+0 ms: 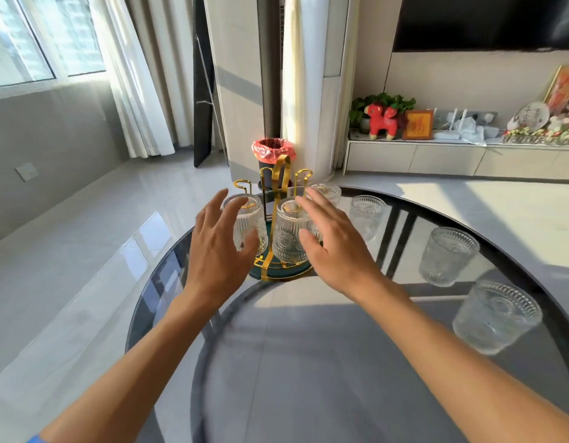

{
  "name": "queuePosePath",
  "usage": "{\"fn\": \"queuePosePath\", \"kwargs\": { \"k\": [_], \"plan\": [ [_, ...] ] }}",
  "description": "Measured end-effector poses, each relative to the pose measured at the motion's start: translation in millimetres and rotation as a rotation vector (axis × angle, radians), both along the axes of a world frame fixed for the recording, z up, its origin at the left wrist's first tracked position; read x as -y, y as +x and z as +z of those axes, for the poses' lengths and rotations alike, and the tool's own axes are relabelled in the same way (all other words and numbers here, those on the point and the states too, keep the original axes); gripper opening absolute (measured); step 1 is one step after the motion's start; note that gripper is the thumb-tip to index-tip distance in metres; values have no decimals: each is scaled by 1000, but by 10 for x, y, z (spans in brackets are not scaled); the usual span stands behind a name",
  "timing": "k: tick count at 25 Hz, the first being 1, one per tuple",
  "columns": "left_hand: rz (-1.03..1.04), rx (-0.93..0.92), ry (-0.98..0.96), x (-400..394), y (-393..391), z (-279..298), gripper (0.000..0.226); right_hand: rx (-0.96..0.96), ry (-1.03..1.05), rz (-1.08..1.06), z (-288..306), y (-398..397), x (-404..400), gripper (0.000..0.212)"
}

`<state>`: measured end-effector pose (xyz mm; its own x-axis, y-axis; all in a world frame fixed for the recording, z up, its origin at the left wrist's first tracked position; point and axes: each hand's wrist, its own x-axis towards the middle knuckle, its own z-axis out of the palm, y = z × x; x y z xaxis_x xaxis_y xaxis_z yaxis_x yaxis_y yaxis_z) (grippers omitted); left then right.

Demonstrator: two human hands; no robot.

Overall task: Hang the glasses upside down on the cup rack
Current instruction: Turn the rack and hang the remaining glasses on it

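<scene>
A gold wire cup rack [278,183] on a dark green round base stands at the far edge of the glass table. Three ribbed glasses hang on it upside down: one on the left [248,219], one in the middle [289,235], one behind on the right [328,190]. My left hand [217,251] is open beside the left glass, fingers spread. My right hand [332,247] is open just right of the middle glass, thumb near it. Three more glasses stand upright on the table: a far one [368,215], a middle one [446,255], a near one [495,314].
The round dark glass table [308,362] has its curved edge close behind the rack. Beyond it on the floor stands a bin [272,155] with a red liner. A low TV cabinet [452,158] with ornaments runs along the right wall.
</scene>
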<state>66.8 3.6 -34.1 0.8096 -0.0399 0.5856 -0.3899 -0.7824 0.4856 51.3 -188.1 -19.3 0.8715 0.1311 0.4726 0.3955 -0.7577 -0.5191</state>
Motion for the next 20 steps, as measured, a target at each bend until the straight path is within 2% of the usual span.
{"fn": "queuePosePath", "kwargs": {
  "k": [2,5,7,10,12,15,16,18,20],
  "plan": [
    [-202,103,-40,218,-336,-159,52,-25,63,-52,-276,-515,187,54],
    [-439,-33,36,634,-750,-508,62,-106,71,-182,-648,-1156,462,59],
    [-470,-212,141,853,-878,-773,69,-92,25,-268,-775,-1395,634,61],
    [-397,-434,428,1049,-967,-1158,72,96,-11,-439,-828,-1619,995,75],
    [-349,-495,532,1091,-970,-1282,67,169,136,-607,-862,-1672,1253,94],
    [-355,-560,448,1082,-918,-1221,62,-1,649,-802,-940,-1605,1552,115],
    [-376,-588,405,1068,-906,-1170,59,-73,749,-821,-973,-1549,1622,118],
    [-421,-658,274,1010,-937,-1065,55,-138,767,-797,-1036,-1434,1688,115],
    [-452,-719,129,938,-1023,-980,52,-155,679,-798,-1024,-1359,1697,103]
  ]
}}
